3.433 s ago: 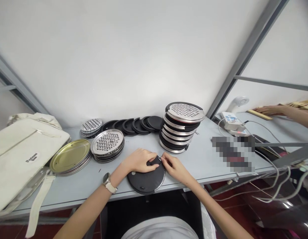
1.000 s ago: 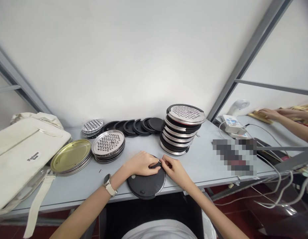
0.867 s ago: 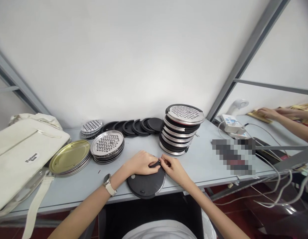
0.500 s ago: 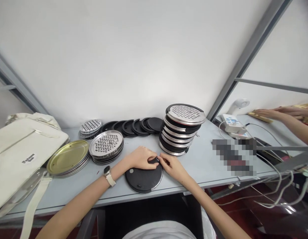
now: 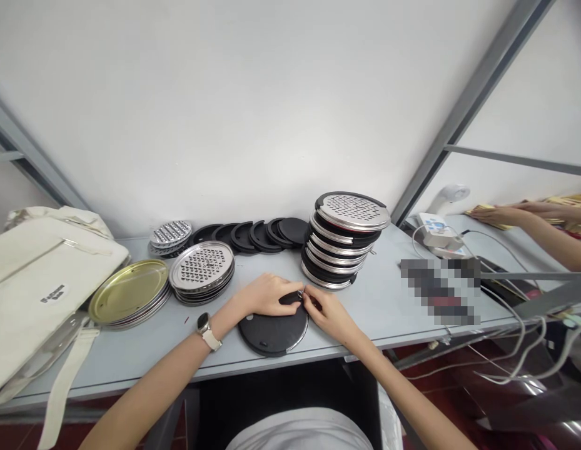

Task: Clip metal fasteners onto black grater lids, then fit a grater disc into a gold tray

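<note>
A black round disc point(image 5: 269, 337) with a strip of shiny metal rim lies flat near the table's front edge. My left hand point(image 5: 271, 295) is closed over its far part, thumb and fingers gripping the edge. At the disc's upper right edge, my right hand point(image 5: 324, 307) pinches with thumb and forefinger around a small metal piece point(image 5: 300, 294); its exact kind is too small to make out. My fingers hide the far edge of the disc.
Left of my hands stand stacked round grater plates point(image 5: 202, 267) and gold-coloured round plates point(image 5: 131, 290), beside a white bag point(image 5: 27, 281). Black discs point(image 5: 250, 236) line the wall. A tall stack of assembled graters point(image 5: 351, 212) stands right. Another person's hands point(image 5: 499, 215) work far right.
The view has shifted slightly. Both hands keep their hold at the disc's edge, with the right fingers a little closer to the left hand. The other person's hands have moved slightly.
</note>
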Tool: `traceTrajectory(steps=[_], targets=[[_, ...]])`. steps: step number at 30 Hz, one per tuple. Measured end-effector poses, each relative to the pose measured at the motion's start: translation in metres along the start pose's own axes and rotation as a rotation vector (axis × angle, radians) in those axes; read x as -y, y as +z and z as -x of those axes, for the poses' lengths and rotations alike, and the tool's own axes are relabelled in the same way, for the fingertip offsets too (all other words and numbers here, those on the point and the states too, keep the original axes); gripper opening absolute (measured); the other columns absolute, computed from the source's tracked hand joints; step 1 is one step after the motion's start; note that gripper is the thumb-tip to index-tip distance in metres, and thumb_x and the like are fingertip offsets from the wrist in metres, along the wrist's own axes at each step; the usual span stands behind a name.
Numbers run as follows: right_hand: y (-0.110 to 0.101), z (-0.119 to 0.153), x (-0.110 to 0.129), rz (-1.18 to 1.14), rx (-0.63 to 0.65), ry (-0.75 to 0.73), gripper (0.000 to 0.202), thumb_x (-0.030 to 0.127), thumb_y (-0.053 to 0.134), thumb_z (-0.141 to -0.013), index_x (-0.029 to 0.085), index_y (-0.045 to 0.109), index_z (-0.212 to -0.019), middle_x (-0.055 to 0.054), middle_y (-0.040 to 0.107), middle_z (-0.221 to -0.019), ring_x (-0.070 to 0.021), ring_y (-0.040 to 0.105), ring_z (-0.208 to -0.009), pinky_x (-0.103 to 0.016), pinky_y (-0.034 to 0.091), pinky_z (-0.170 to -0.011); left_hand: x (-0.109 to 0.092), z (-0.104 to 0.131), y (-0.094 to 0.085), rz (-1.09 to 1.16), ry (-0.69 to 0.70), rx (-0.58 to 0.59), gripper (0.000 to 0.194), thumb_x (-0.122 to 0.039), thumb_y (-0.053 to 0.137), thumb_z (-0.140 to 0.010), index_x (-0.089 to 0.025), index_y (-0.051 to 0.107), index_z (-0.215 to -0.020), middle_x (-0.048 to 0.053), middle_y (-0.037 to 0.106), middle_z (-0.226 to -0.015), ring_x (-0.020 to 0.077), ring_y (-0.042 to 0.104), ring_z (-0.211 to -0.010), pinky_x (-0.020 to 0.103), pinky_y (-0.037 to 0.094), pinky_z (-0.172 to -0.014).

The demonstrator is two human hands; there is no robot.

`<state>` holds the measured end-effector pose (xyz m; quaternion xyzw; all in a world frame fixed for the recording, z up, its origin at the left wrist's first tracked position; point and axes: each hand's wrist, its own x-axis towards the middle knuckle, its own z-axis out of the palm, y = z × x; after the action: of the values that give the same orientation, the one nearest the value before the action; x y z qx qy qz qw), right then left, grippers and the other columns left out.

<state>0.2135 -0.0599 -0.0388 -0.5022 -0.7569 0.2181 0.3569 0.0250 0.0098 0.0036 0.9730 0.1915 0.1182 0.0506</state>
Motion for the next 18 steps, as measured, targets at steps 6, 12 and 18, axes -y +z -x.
traceTrajectory(steps=[6,12,18], targets=[[0.0011,0.0009,0.0019,0.059,-0.065,0.014,0.027,0.027,0.035,-0.096,0.021,0.043,-0.071,0.001,0.05,-0.063,-0.014,0.044,-0.056,-0.025,0.032,-0.056,0.002,0.0011,0.0028,0.026,0.013,-0.022,0.01,-0.03,0.055,-0.084,-0.021,0.056,-0.088,-0.001,0.063,-0.072,0.0135,0.057,-0.061,0.026,0.029,-0.053],[0.0018,0.0015,0.0002,0.092,-0.077,0.043,0.029,0.029,0.036,-0.096,0.021,0.039,-0.067,0.003,0.044,-0.059,-0.0128,0.04,-0.053,-0.025,0.029,-0.054,0.0011,0.0007,0.0026,0.011,0.003,-0.003,0.013,-0.031,0.055,-0.084,-0.021,0.055,-0.093,-0.001,0.064,-0.073,0.0143,0.058,-0.061,0.026,0.03,-0.054],[0.0032,0.0017,-0.0022,0.072,-0.066,0.044,0.028,0.029,0.039,-0.094,0.021,0.039,-0.067,0.004,0.043,-0.059,-0.0116,0.039,-0.052,-0.024,0.029,-0.052,-0.0014,0.0002,0.0005,0.015,-0.021,0.013,0.014,-0.029,0.055,-0.083,-0.022,0.053,-0.094,-0.002,0.062,-0.07,0.0148,0.058,-0.06,0.026,0.03,-0.053]])
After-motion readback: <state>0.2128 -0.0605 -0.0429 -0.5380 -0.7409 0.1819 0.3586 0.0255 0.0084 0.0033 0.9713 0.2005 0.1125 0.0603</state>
